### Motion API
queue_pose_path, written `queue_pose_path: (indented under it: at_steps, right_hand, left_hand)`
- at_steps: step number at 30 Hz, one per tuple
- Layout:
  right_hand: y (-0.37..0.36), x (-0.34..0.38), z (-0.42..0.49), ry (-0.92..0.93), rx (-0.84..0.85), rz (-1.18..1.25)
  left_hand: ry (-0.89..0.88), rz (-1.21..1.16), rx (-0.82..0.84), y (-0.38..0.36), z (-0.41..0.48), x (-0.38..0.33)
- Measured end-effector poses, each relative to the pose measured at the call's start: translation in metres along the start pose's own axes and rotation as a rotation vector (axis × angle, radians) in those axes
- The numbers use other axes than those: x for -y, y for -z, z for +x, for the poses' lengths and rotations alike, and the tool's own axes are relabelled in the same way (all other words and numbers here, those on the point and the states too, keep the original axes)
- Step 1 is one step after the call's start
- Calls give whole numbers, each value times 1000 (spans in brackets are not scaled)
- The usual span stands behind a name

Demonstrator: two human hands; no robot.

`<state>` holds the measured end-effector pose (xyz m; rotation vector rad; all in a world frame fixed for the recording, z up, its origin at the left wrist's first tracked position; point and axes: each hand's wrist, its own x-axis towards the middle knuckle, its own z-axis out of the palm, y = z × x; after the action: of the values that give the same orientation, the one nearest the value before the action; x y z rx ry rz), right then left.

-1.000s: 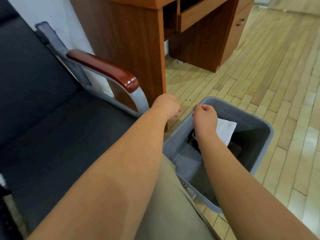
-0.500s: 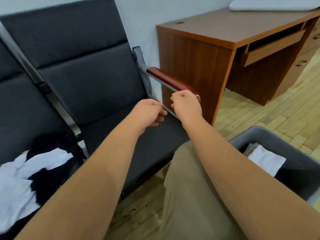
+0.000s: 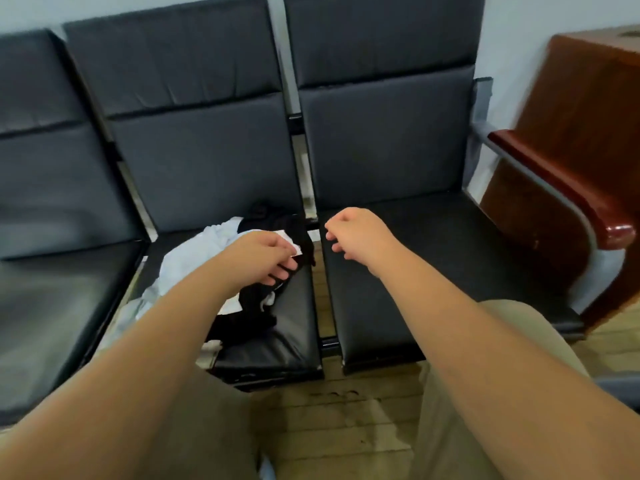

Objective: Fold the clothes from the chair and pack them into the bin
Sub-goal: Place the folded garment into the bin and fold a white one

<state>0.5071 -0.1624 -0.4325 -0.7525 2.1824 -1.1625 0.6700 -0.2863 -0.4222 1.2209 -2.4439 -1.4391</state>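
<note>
Two bare hands reach over a row of dark padded seats. The left hand [image 3: 258,256] hangs above the pile of clothes [image 3: 194,261], fingers loosely curled and holding nothing; whether it touches the cloth cannot be told. The pile, white and black pieces tangled, lies on the middle seat [image 3: 277,344] and spills toward its left edge. The right hand [image 3: 356,233], fingers half curled and empty, hovers over the bare right seat [image 3: 433,271], near the gap between the seats. An armrest [image 3: 568,192] bounds the far right.
</note>
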Motion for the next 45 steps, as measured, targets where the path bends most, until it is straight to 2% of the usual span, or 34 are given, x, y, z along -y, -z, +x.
queue_pose_path:
  at_steps: [4,8,11,17,21,28,32,38,41,43,45]
  right_hand:
    - [-46,-11,16,-30,106,-14]
    - [-73,-8,30,22,181,-119]
    - [-85,-6,37,83,223,-240]
    - [-96,-14,50,121,300,-349]
    - [-101,-16,50,149,360,-382]
    - [-100,-22,50,157,419,-394]
    - [-93,-19,45,181,428,-411]
    - [-85,-11,38,229,393,-462]
    - [-82,-9,39,222,375,-468]
    - [-82,-9,41,223,359,-460]
    - [-83,-9,45,208,345,-383]
  left_hand:
    - [65,19,-94,28,7,60]
    - [80,427,-155,50,29,97]
    - [56,464,-198,56,50,108]
    - [11,609,-193,43,90,137]
    - [105,709,-107,33,100,145]
    - [75,917,-181,21,102,160]
    - [139,885,-172,25,102,166]
    - [60,769,-411,30,106,150]
    - [24,588,-479,36,103,130]
    - [-95,404,-523,32,94,110]
    - [-198,261,-490,25,80,87]
